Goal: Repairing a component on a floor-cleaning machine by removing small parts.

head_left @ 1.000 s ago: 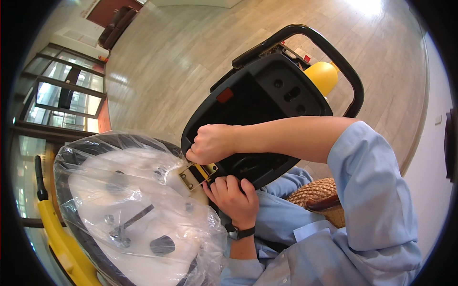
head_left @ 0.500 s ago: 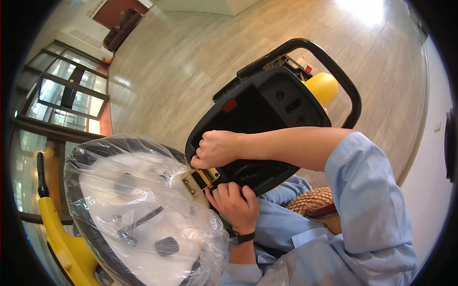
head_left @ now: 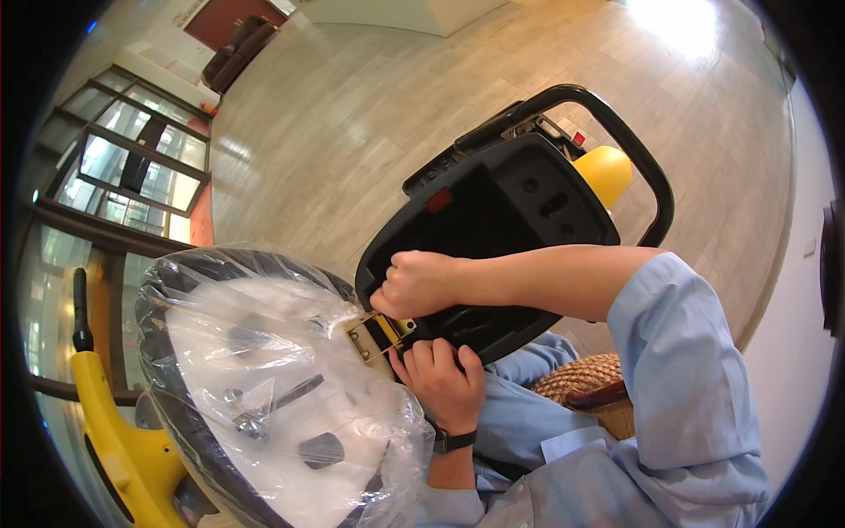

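Observation:
A metal hinge bracket (head_left: pixel 368 340) joins a deep black plastic shell (head_left: pixel 493 189) to a wide lid-like part (head_left: pixel 290 378), which is black and white under clear plastic wrap. My right hand (head_left: pixel 415 284) is a fist, pressed down at the shell's rim just above the bracket. Whatever its fingers pinch there is hidden beneath them. On the near side of the bracket, my left hand (head_left: pixel 444 383), with a dark watch (head_left: pixel 453 439) on its wrist, curls its fingers over the shell's rim. Its index fingertip is beside the bracket, and its thumb stands apart.
A black tubular handle (head_left: pixel 656 158) loops round the shell's far end, next to a yellow rounded part (head_left: pixel 604 176). Lower left stands a yellow frame (head_left: pixel 123 440) with a black grip (head_left: pixel 81 308). A woven seat (head_left: pixel 576 378) is by my legs; glass doors (head_left: pixel 132 167) stand farther left.
The whole view has shifted slightly, so everything appears a little farther right and lower. Both hands keep their places at the bracket.

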### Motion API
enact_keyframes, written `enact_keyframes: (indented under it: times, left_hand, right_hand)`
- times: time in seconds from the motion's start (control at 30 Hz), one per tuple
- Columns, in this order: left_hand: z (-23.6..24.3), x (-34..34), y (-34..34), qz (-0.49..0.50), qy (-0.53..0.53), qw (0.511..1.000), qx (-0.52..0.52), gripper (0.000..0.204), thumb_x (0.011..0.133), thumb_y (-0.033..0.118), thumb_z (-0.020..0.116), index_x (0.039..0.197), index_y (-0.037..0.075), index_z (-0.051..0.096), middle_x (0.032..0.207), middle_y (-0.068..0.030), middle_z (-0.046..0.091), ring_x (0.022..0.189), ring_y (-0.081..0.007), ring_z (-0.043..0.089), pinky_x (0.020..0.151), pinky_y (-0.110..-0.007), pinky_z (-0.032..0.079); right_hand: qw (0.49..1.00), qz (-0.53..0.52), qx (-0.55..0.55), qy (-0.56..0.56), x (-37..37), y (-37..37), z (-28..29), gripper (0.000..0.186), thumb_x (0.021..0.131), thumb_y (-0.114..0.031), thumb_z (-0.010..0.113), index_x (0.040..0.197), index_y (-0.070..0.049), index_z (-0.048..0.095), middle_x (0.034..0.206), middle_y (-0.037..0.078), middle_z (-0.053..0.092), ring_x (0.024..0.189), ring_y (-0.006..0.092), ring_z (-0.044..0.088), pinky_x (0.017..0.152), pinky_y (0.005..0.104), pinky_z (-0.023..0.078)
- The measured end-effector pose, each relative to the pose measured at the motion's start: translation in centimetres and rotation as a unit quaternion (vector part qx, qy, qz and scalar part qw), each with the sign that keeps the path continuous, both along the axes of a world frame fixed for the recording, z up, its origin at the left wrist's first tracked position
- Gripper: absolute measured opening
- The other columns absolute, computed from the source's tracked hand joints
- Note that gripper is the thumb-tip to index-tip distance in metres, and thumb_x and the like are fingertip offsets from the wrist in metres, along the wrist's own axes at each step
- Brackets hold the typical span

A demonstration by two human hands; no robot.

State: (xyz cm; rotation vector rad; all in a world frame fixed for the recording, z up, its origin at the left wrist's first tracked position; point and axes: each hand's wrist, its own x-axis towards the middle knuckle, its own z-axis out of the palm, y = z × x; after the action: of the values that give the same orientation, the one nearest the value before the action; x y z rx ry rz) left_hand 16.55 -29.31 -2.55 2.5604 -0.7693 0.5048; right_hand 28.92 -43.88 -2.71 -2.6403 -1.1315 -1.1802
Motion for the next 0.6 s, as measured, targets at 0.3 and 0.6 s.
enact_keyframes:
  times: [0.3,0.6]
  left_hand:
    - [0.1,0.0,0.0,0.0,0.001,1.0,-0.001,0.027,0.095,0.026,0.052,0.079,0.004,0.051,0.089,-0.0166,0.049,0.093,-0.0416,0.053,0.114,-0.064,0.033]
    - [0.0,0.1,0.0,0.003,-0.007,1.0,-0.001,0.027,0.095,0.026,0.052,0.079,0.004,0.052,0.089,-0.0164,0.049,0.093,-0.0414,0.053,0.114,-0.064,0.034]
  right_hand:
    - [1.0,0.01,-0.002,0.028,0.8,-0.2,-0.1,0.02,0.079,-0.024,0.068,0.066,-0.014,0.056,0.053,0.001,0.06,0.053,0.0202,0.066,0.052,0.0338,0.042]
    - [0.999,0.035,-0.017,-0.002,1.4,-0.8,-0.2,0.017,0.082,-0.024,0.067,0.074,-0.014,0.056,0.054,0.0,0.056,0.056,0.0187,0.065,0.053,0.0323,0.042]
